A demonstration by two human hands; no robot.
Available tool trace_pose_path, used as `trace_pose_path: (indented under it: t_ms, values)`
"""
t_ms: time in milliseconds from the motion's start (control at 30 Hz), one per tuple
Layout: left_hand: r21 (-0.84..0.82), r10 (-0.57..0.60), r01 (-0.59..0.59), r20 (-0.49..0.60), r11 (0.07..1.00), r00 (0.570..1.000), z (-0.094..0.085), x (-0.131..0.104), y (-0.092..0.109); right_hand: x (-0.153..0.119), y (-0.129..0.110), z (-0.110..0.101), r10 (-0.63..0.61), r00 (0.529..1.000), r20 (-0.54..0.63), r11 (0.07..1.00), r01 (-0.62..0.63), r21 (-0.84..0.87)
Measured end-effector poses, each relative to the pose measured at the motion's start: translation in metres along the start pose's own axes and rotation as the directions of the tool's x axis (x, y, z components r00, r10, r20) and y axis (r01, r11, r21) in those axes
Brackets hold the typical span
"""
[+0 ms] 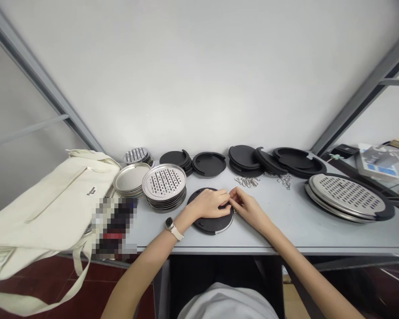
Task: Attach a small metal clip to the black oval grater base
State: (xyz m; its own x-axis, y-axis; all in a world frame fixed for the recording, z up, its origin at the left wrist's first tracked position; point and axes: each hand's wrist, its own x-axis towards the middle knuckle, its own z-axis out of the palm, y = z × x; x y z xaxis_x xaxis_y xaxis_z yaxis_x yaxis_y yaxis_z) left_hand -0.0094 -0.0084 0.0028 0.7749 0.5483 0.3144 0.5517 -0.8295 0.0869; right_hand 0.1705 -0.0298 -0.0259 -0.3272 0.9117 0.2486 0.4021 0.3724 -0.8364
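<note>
In front of me on the table lies a round black disc [206, 225] with a strip of silver metal showing along its near right edge. My left hand [211, 204] lies across its top, with the fingers curled over toward the right edge. At that edge, my right hand [246, 206] pinches its thumb and fingers together, touching the left fingertips. Whatever sits in the pinch is hidden; a tiny metallic glint shows just below it. Left of the disc stands a stack of round metal grater plates [164, 182], with plain metal discs [133, 177] beside it.
Black round holders [209, 164] and stacked black discs [246, 157] line the wall. Small wire clips [248, 181] lie before them. Large grater plates [349, 195] sit on the right. A cream bag [53, 199] covers the table's left end. Metal posts [362, 93] flank the table.
</note>
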Motion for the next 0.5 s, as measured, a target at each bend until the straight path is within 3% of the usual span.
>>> trace_pose_path:
  t_ms: [500]
  values:
    - [-0.006, -0.013, 0.013, 0.013, 1.000, 1.000, -0.0023, -0.0003, 0.0008, 0.0007, -0.0010, -0.0016, 0.028, 0.998, -0.064, 1.000, -0.028, -0.002]
